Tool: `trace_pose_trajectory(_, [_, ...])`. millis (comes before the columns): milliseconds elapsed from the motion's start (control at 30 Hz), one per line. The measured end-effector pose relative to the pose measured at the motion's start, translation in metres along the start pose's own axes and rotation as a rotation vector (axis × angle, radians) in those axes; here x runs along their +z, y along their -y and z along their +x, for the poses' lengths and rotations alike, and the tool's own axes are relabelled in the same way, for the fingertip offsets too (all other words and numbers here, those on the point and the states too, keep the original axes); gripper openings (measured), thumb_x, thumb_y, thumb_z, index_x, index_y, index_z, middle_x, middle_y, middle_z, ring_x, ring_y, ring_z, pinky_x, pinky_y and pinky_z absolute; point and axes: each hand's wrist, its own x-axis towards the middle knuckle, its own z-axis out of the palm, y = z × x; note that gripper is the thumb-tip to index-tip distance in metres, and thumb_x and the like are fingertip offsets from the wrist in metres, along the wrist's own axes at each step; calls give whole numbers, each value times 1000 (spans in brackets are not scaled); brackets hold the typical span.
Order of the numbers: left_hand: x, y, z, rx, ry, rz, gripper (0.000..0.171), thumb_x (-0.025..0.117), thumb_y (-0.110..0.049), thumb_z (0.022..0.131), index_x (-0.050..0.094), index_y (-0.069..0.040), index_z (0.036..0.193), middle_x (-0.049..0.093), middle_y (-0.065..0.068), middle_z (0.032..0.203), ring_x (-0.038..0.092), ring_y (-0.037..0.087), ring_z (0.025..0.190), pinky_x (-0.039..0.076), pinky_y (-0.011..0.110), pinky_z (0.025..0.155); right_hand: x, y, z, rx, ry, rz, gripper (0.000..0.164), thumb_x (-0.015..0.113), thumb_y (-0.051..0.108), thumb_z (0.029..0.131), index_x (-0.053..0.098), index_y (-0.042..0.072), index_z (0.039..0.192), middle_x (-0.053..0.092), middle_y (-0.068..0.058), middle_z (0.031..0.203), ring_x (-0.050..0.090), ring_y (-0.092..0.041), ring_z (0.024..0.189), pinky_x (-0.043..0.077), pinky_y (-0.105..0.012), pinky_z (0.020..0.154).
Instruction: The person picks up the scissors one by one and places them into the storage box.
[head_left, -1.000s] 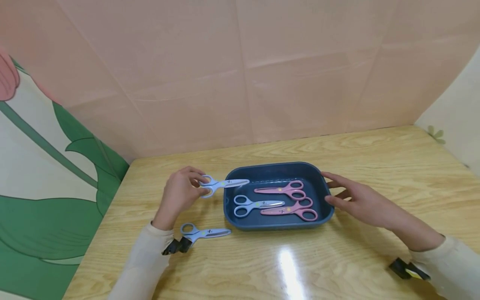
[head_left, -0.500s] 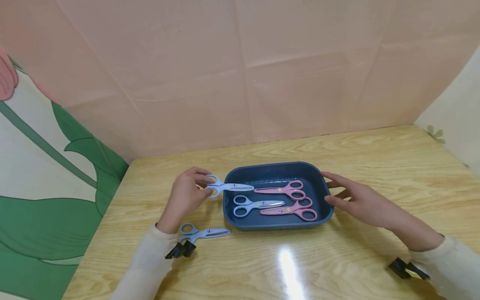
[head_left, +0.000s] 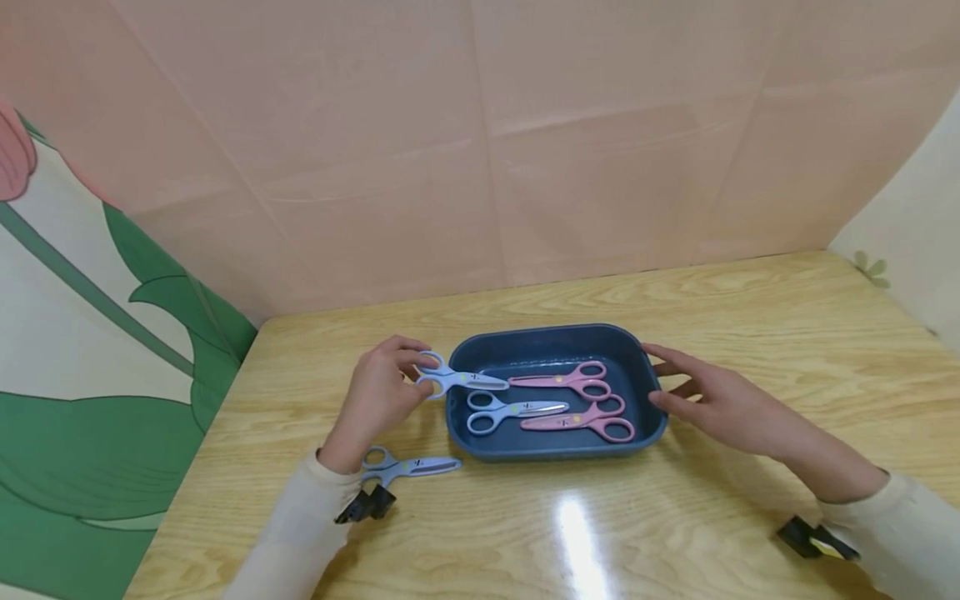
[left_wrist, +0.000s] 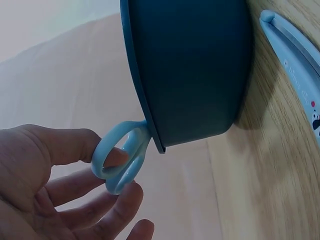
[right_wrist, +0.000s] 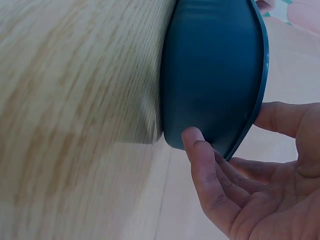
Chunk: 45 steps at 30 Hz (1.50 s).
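My left hand (head_left: 386, 387) pinches a pair of light blue scissors (head_left: 480, 382) by the finger loops. Its blades reach over the left rim of a dark blue plastic tray (head_left: 558, 454), tip beside pink scissors. In the left wrist view the scissors' loops (left_wrist: 120, 155) show right at the tray's rim, blades hidden behind the wall. Inside the tray lie blue scissors (head_left: 495, 412) and two pairs of pink scissors, one farther back (head_left: 577, 381) and one nearer (head_left: 600, 419). My right hand (head_left: 720, 408) rests its relaxed fingers against the tray's right end.
Another pair of blue scissors (head_left: 416, 467) lies on the wooden table (head_left: 675, 533), left of the tray and partly behind my left sleeve. A pink-beige wall covering (head_left: 480, 167) rises at the table's back edge, and a painted panel (head_left: 97, 350) stands at left.
My left hand has moved right and carried the blue scissors farther over the tray; their blades now tilt slightly toward me. The right hand and tray have stayed put.
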Motion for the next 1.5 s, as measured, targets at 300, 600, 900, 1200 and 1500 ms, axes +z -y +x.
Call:
trace_pose_trajectory(300, [1, -9, 4, -11, 20, 89, 16, 79, -8, 73, 80, -13, 88, 73, 3, 116, 62, 7, 66, 51, 27, 66, -1, 1, -3, 4, -4, 23, 66, 59, 26, 101, 28, 9, 156, 51, -34, 139, 67, -39, 109, 61, -40, 78])
trace_pose_trajectory(600, [1, -21, 7, -30, 42, 173, 16, 78, -11, 72, 81, -16, 86, 74, 0, 116, 61, 13, 66, 49, 30, 64, -3, 5, -3, -2, -21, 0, 66, 60, 29, 100, 30, 12, 156, 54, -33, 137, 68, -38, 108, 61, -39, 76])
trace_pose_trajectory(900, [7, -26, 9, -46, 23, 253, 16, 83, -17, 70, 80, -22, 84, 76, -3, 108, 66, 27, 102, 44, 48, 81, -2, 6, -5, 4, -13, 28, 66, 60, 28, 100, 30, 11, 156, 54, -32, 137, 68, -36, 107, 61, -36, 75])
trace_pose_trajectory(1200, [14, -30, 11, -44, 44, 270, 12, 83, -18, 73, 80, -22, 84, 75, -2, 114, 61, 29, 107, 43, 53, 86, -3, 5, -5, 6, -26, 9, 65, 60, 28, 100, 30, 12, 156, 54, -31, 138, 69, -35, 107, 61, -36, 74])
trace_pose_trajectory(1500, [23, -34, 13, -15, 62, 280, 11, 85, -19, 74, 80, -21, 84, 74, 0, 115, 61, 29, 108, 42, 50, 84, -1, 4, -4, 0, -25, 21, 65, 60, 28, 100, 31, 12, 155, 54, -32, 137, 69, -35, 106, 61, -37, 75])
